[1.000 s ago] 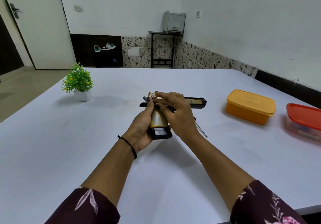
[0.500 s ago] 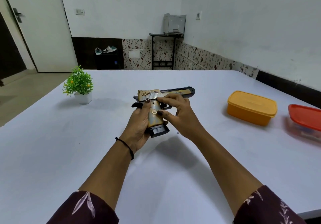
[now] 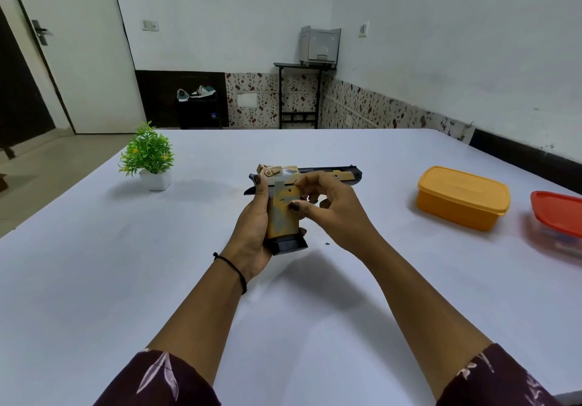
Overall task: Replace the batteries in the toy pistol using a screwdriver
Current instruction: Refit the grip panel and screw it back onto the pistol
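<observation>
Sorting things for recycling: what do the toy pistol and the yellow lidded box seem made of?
The toy pistol is probably moulded plastic: matt tan-gold grip with greyish patches, dark base. The yellow box is probably plastic too: smooth with a slight sheen, uniform colour, rounded corners, lipped lid.

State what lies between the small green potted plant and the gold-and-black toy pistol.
Only bare white tabletop separates plant and pistol, in the head view.

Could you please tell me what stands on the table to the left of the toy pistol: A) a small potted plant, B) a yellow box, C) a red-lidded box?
A: the small potted plant stands left of the toy pistol, while the yellow box and the red-lidded box both sit to its right.
</observation>
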